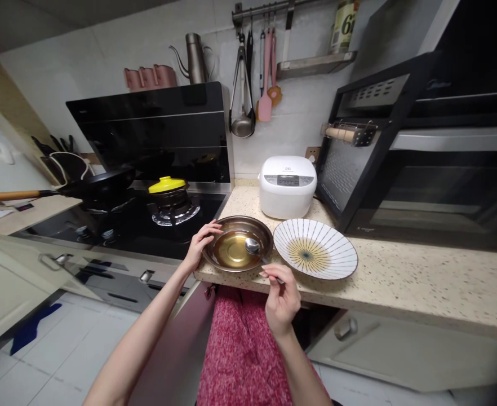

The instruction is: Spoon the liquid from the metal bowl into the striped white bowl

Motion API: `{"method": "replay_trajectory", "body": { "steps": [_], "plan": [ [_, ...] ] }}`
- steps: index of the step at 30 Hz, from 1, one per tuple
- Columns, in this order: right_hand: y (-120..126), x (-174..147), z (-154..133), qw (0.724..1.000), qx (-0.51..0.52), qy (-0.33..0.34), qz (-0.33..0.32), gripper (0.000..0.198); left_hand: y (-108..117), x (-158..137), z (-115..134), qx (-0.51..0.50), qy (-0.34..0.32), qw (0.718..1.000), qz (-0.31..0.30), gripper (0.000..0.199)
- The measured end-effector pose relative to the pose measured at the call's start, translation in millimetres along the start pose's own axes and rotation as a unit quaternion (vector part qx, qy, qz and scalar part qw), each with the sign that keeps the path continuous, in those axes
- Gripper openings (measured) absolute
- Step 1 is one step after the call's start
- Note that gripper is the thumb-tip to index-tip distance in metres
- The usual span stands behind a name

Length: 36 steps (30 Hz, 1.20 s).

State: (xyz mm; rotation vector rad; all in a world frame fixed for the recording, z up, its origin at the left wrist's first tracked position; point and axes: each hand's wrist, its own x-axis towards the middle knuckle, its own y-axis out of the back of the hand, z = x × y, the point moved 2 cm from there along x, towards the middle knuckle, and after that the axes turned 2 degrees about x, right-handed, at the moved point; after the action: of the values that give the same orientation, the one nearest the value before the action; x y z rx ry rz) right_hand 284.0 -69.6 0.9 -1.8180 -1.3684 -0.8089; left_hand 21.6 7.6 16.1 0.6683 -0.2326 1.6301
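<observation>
A round metal bowl stands at the counter's front edge with clear yellowish liquid in it. My left hand holds the bowl's left rim, its fingertips lying over the edge. Between the fingers of my right hand is the handle of a metal spoon. The spoon's head is over the inside of the bowl; whether it touches the liquid I cannot tell. Just right of the bowl lies a wide plate with dark radiating lines and a yellow-brown centre.
Behind the plate stands a white rice cooker. A black oven fills the right side. On the left is the gas stove, bearing a yellow-lidded pot and a black wok. An open cabinet door sits below the counter.
</observation>
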Motion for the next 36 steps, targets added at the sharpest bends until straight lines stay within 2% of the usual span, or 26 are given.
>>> {"method": "replay_trajectory", "body": {
  "steps": [13, 36],
  "plan": [
    [-12, -6, 18, 0.997, -0.003, -0.074, -0.034, 0.015, -1, 0, 2, -0.02, -0.002, 1.0, 0.006, 0.025],
    [-16, 0, 18, 0.993, -0.019, -0.074, -0.088, 0.019, -1, 0, 0, -0.02, -0.007, 1.0, 0.005, 0.025]
  ]
}}
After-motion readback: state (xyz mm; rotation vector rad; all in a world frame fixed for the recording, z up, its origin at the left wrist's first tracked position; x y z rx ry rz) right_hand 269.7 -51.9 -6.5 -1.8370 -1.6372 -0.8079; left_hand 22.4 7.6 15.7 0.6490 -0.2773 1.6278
